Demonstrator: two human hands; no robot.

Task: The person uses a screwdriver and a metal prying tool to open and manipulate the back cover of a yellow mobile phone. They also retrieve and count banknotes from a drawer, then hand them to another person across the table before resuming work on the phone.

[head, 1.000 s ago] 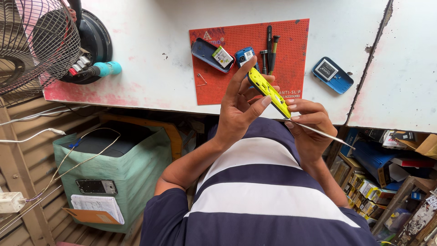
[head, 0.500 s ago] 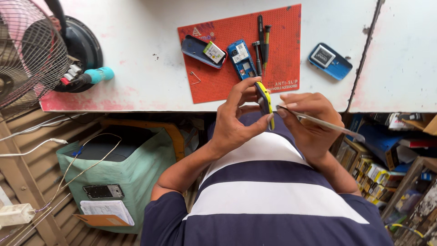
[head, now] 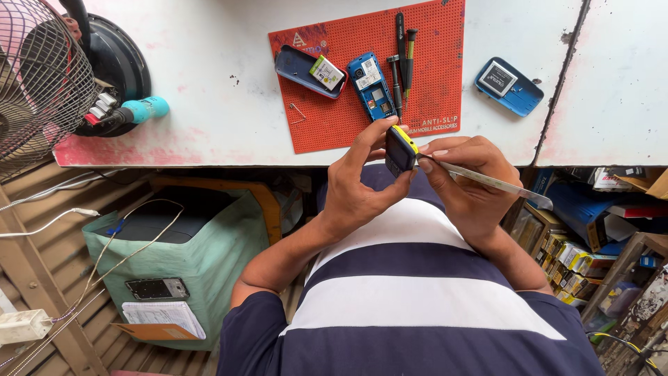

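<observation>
My left hand point(head: 358, 184) grips a small black and yellow phone point(head: 399, 150), held edge-on just below the front edge of the white table point(head: 209, 83). My right hand point(head: 467, 182) holds metal tweezers point(head: 492, 182) whose tip meets the phone's side. On the table right above my hands lies a red perforated mat point(head: 334, 118). It carries an opened blue phone body point(head: 371, 86), a dark phone cover with a small battery point(head: 310, 70) and screwdrivers point(head: 403, 59).
Another blue phone point(head: 509, 85) lies on the table right of the mat. A fan point(head: 38, 76) and a teal-handled tool point(head: 136, 111) sit at the left. Below the table stand a green covered box point(head: 181, 251), cables point(head: 62, 216) and shelves of small boxes point(head: 584, 257).
Both hands have lowered slightly toward my body. The phone has turned from showing its long yellow edge to a short end-on view. The tweezers' tip stays at the phone.
</observation>
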